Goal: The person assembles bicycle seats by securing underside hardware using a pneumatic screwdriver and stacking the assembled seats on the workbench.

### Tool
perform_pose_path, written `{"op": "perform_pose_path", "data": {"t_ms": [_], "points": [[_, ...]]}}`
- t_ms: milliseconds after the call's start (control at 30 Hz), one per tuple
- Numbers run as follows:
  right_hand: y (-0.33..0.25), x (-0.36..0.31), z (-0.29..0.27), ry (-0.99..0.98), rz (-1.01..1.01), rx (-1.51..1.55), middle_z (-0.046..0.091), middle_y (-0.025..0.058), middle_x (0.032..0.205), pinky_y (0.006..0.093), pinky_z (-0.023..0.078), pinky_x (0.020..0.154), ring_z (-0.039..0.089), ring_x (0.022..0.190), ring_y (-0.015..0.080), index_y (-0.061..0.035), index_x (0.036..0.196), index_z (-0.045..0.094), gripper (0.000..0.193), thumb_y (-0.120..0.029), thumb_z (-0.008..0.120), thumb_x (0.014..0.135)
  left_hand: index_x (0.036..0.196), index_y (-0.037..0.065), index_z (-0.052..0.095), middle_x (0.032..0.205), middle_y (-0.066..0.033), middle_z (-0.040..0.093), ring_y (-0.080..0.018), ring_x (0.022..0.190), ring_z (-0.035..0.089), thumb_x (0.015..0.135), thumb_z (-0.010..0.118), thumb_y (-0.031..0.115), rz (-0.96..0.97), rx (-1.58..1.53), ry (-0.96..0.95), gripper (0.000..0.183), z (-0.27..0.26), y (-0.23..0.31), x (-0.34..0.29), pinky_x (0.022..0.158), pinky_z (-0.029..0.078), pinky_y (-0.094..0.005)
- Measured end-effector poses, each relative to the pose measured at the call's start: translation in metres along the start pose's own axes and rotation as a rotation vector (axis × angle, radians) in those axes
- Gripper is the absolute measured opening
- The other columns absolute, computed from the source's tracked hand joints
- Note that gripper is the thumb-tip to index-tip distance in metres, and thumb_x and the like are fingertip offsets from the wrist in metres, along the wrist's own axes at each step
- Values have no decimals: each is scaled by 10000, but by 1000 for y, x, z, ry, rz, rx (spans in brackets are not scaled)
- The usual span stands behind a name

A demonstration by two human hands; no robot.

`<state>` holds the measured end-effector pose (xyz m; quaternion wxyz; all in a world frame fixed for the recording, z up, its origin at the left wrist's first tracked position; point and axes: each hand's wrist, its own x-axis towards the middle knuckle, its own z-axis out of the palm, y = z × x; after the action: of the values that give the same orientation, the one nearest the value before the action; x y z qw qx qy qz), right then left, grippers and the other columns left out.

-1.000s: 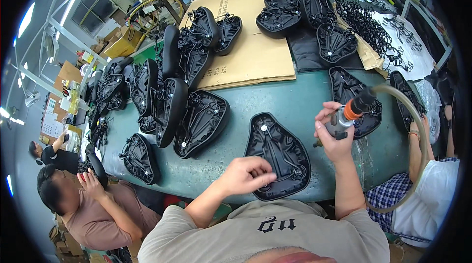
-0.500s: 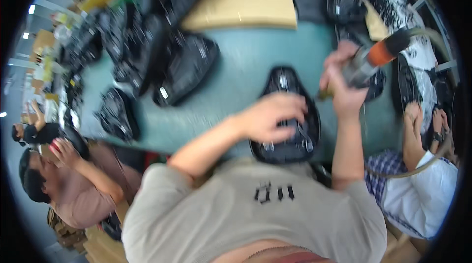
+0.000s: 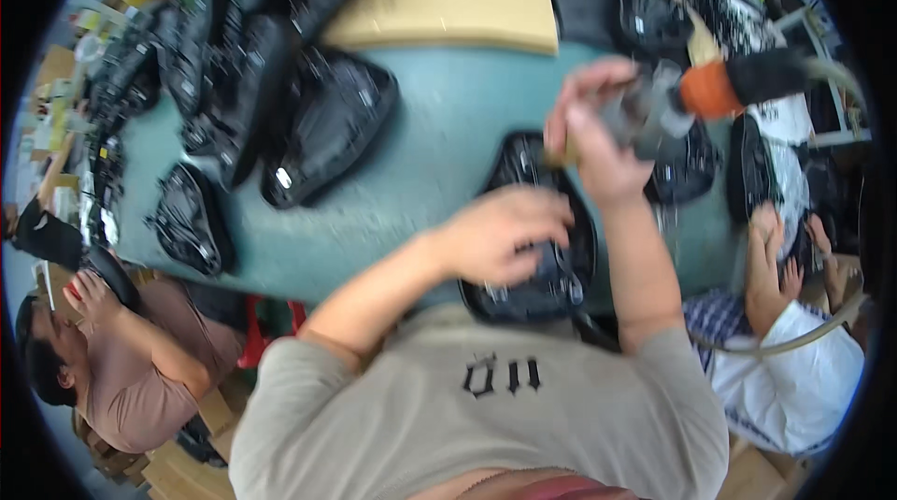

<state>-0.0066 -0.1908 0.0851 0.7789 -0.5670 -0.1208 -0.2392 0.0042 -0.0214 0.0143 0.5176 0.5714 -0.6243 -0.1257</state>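
A black saddle-shaped seat (image 3: 562, 266) lies on the green tabletop right in front of me, its underside with metal fittings facing up. Over its middle is my left hand (image 3: 505, 236), palm down, fingers bent a little and apart; blur hides whether the fingertips touch it. My right hand (image 3: 598, 140) is wrapped round a power driver (image 3: 707, 91) with an orange band and a black end, held nearly level above the seat's far right edge. The driver's tip is blurred beside my fingers.
Black seats (image 3: 332, 131) pile up at the left and far left, and one small seat (image 3: 192, 218) lies apart. Brown cardboard (image 3: 448, 0) covers the far middle. Another seat (image 3: 687, 164) sits under the driver. A hose (image 3: 794, 343) loops at the right. Co-workers sit on both sides.
My right hand has brought the driver leftward, closer over the seat's far end, and the driver now lies more level. My left hand stays over the seat. The whole view has shifted slightly.
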Motion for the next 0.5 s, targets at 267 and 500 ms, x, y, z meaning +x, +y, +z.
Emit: {"op": "perform_pose_path", "data": {"t_ms": [267,500], "points": [[-4,19,12,-8,228,-205,637,75,794,275,518,552,631,606,135,-7,981,547,143,24,640,877,1180,39,645,1370,-194,597,-398,1362,521,811,623,39,-79,8,-80,370,-1,10,-2,1139,423,-520],[-1,23,8,-59,231,-193,656,69,756,290,528,558,638,599,134,-14,956,585,148,-35,700,865,1195,42,653,1381,-184,595,-396,1371,515,823,611,35,-93,-8,-84,374,-1,9,1,1160,409,-503]]}}
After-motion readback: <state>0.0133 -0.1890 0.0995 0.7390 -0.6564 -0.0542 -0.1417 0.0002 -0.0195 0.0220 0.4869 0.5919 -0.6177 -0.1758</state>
